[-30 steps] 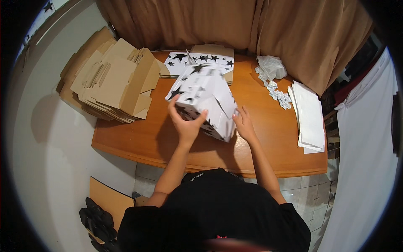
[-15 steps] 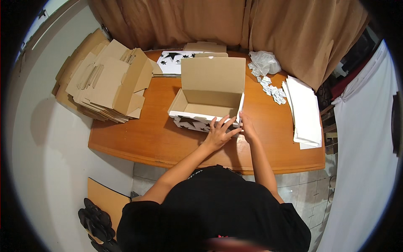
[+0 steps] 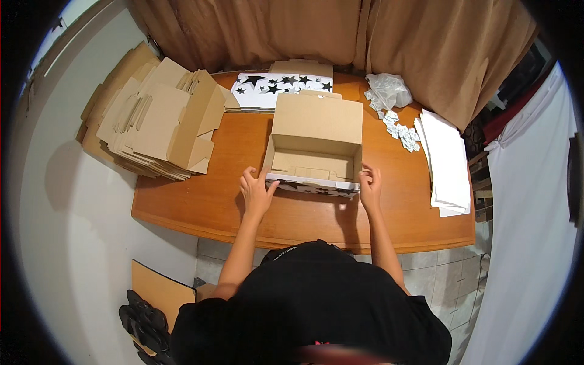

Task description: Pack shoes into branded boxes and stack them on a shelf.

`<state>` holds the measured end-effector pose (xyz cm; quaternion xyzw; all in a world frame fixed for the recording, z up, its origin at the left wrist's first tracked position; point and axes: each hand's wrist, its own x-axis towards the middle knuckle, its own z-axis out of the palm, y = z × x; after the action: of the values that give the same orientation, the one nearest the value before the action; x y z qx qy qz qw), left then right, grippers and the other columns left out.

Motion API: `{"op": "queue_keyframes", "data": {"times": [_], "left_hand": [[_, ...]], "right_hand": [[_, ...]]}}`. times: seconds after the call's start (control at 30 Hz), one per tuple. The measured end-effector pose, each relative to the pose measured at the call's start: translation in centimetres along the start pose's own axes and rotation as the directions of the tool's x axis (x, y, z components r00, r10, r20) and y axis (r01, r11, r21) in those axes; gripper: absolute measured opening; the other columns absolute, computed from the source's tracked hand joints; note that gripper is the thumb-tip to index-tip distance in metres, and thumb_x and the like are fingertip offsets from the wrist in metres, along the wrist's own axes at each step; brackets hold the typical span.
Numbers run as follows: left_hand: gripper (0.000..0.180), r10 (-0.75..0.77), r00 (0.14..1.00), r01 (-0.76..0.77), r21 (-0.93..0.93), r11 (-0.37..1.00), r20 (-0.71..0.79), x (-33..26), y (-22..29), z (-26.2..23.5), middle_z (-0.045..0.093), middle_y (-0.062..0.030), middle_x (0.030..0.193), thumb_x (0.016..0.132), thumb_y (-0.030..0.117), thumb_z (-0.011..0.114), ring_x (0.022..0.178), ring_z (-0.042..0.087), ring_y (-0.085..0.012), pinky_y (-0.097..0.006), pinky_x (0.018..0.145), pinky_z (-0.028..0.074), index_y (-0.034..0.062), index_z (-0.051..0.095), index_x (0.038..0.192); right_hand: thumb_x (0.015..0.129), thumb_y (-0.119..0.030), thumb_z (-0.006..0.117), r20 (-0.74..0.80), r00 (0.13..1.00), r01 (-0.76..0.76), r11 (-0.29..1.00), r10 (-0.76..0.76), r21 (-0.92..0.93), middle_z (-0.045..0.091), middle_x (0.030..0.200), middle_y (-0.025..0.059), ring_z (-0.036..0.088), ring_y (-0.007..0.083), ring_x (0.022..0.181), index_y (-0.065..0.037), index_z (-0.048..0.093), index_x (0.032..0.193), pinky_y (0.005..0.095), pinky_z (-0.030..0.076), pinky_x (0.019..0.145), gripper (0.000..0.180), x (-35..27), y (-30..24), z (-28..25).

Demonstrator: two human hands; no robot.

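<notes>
An assembled cardboard box (image 3: 314, 152), white with black stars outside and plain brown inside, stands open on the wooden table (image 3: 219, 201) with its lid flap raised at the back. My left hand (image 3: 256, 191) rests flat on the table, fingertips touching the box's front left corner. At the front right corner my right hand (image 3: 369, 184) touches the box with spread fingers. Neither hand grips anything.
A pile of flat brown cardboard blanks (image 3: 155, 121) overhangs the table's left end. Flat star-printed blanks (image 3: 277, 88) lie behind the box. A plastic bag (image 3: 387, 91), small white packets (image 3: 401, 128) and a stack of white sheets (image 3: 447, 161) lie to the right. Black sandals (image 3: 143, 325) are on the floor.
The box was held up and turned over a second ago; now it stands upright and open on the table. Both hands have moved apart to its front corners.
</notes>
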<state>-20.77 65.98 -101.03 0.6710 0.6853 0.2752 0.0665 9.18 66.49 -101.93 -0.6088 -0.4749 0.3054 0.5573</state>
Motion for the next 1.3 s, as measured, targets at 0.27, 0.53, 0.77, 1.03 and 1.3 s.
{"op": "queue_keyframes", "data": {"times": [0.27, 0.53, 0.77, 1.03, 1.3], "left_hand": [[0.016, 0.074, 0.988, -0.120, -0.372, 0.921, -0.136, -0.1, -1.4, 1.5, 0.051, -0.0121, 0.104, 0.073, -0.004, 0.063, 0.085, 0.056, -0.0267, -0.034, 0.073, 0.048, 0.0023, 0.064, 0.087], [0.010, 0.235, 0.936, -0.319, -0.357, 0.878, -0.261, 0.4, -2.3, 1.7, 0.061, -0.0113, 0.092, 0.074, -0.001, 0.064, 0.093, 0.057, -0.0286, -0.036, 0.078, 0.048, 0.0005, 0.065, 0.084], [0.010, 0.113, 0.987, -0.160, -0.564, 0.810, -0.117, 2.1, -3.6, 2.5, 0.062, -0.0132, 0.094, 0.075, 0.005, 0.068, 0.094, 0.058, -0.0270, -0.035, 0.078, 0.047, 0.0003, 0.065, 0.083], [0.049, -0.056, 0.997, 0.082, -0.812, 0.578, 0.061, 2.8, -4.7, 6.7, 0.046, -0.0135, 0.125, 0.083, 0.008, 0.059, 0.112, 0.048, -0.0225, -0.032, 0.094, 0.038, 0.0042, 0.041, 0.129], [0.052, 0.059, 0.944, 0.228, -0.772, 0.593, 0.324, 4.4, -4.3, 7.2, 0.036, -0.0192, 0.137, 0.088, 0.006, 0.038, 0.126, 0.036, -0.0267, -0.031, 0.103, 0.027, -0.0001, 0.024, 0.138]], "right_hand": [[0.065, -0.002, 0.070, 0.187, 0.954, 0.301, 0.756, -0.236, -0.582, 0.050, 0.111, 0.0172, 0.052, 0.0329, 0.098, -0.002, 0.065, 0.090, 0.0385, 0.047, 0.082, 0.025, -2.8, -1.1, -0.6], [0.072, 0.003, 0.063, 0.014, 0.904, 0.370, 0.768, -0.426, -0.522, 0.058, 0.106, 0.0152, 0.058, 0.0318, 0.099, -0.001, 0.065, 0.087, 0.0359, 0.050, 0.083, 0.016, -5.0, 0.6, 0.6], [0.072, 0.002, 0.064, 0.054, 0.896, 0.405, 0.762, -0.440, -0.506, 0.065, 0.089, 0.0137, 0.060, 0.0305, 0.097, -0.002, 0.065, 0.088, 0.0356, 0.050, 0.080, 0.016, -4.2, 0.4, 0.1], [0.076, -0.006, 0.066, -0.287, 0.958, -0.042, 0.988, -0.003, -0.149, 0.064, 0.094, 0.0139, 0.062, 0.0218, 0.085, -0.001, 0.063, 0.097, 0.0317, 0.051, 0.071, 0.022, -3.0, 1.2, 2.2], [0.076, -0.006, 0.062, -0.230, 0.902, -0.348, 0.931, 0.364, 0.108, 0.064, 0.098, 0.0159, 0.062, 0.0193, 0.078, 0.003, 0.059, 0.111, 0.0286, 0.049, 0.069, 0.036, -2.3, 4.2, 1.9]]}}
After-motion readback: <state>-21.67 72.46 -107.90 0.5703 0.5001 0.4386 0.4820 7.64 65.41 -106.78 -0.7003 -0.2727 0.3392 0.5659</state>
